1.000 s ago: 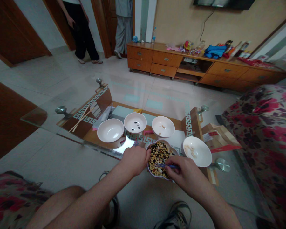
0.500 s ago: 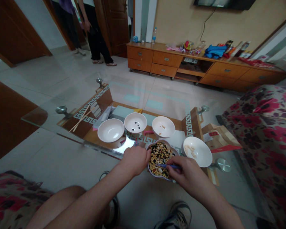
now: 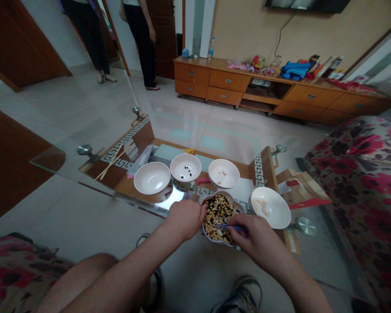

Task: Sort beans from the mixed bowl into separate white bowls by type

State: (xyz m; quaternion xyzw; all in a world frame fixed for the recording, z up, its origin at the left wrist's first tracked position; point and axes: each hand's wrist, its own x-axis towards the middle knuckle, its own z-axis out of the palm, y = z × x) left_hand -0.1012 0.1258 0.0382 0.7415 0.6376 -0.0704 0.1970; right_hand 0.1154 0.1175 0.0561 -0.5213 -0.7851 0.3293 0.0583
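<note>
A scalloped bowl [image 3: 206, 235] full of mixed beans and seeds [image 3: 219, 213] sits at the glass table's near edge. On its left rim my left hand [image 3: 186, 218] is closed, the thumb side against the bowl. Purple tweezers [image 3: 236, 227] are pinched in my right hand [image 3: 252, 234], their tips down among the beans; whether a bean is between them I cannot make out. Around it stand white bowls: one bare inside [image 3: 152, 179], one with several black beans [image 3: 186, 168], one with a few pale beans [image 3: 224, 174], and one at right with several whitish seeds [image 3: 272, 208].
Wooden chopsticks [image 3: 112, 164] lie at the left of the glass table [image 3: 71, 148]. A brown paper bag [image 3: 301, 189] is at the right, beside a flowered sofa [image 3: 365, 174]. Two people [image 3: 143, 39] stand near the doors. A long wooden cabinet [image 3: 228, 82] lines the far wall.
Both people at the back have shifted their stance, the one by the door moving slightly right. My hands, the tweezers and the bowls look nearly unchanged.
</note>
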